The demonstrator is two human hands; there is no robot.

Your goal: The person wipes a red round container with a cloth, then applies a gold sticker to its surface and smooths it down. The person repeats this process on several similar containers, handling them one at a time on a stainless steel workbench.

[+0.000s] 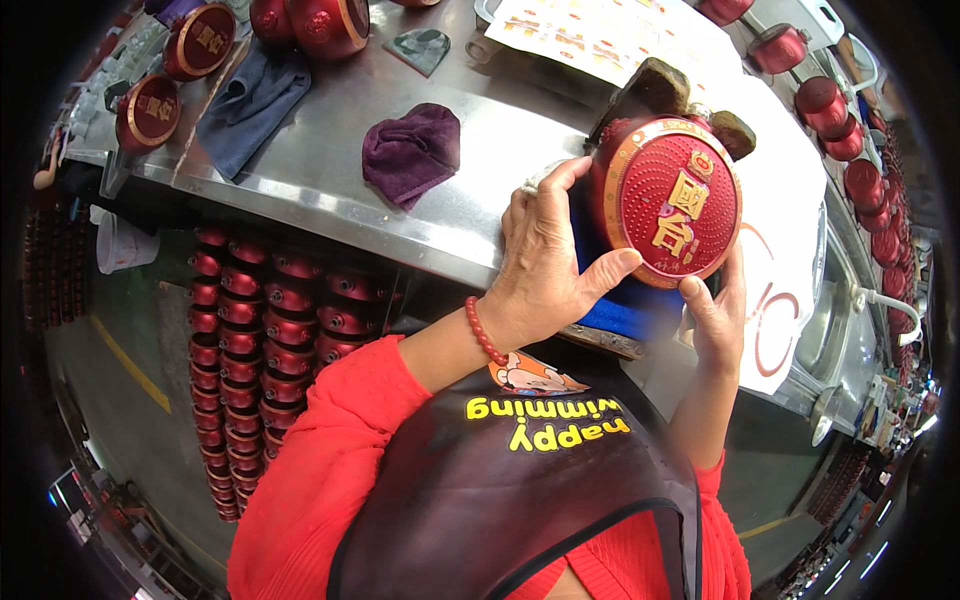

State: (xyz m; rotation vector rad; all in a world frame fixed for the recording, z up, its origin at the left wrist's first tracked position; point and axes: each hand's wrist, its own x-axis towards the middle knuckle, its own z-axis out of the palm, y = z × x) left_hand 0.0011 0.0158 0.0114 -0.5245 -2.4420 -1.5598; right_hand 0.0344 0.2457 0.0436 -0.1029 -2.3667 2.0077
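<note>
A red, drum-shaped bottle (655, 235) with a gold rim and raised gold characters is tilted so that its dotted round face is toward me. My left hand (545, 255) grips its left side, thumb on the lower rim and index finger along the side. A bit of white material shows behind that index finger. On the lower right, my right hand (718, 315) holds the rim with its thumb in front; its other fingers are mostly hidden behind. Worn brown padded blocks (655, 88) stand just beyond the bottle, and blue cloth (625, 312) lies beneath it.
A crumpled purple cloth (410, 150) and a dark blue cloth (250, 105) lie on the metal table (320, 190). More red bottles (325, 25) stand at the back left, others (822, 105) along the right. Stacked red bottles (285, 320) fill the space below the table's left front edge.
</note>
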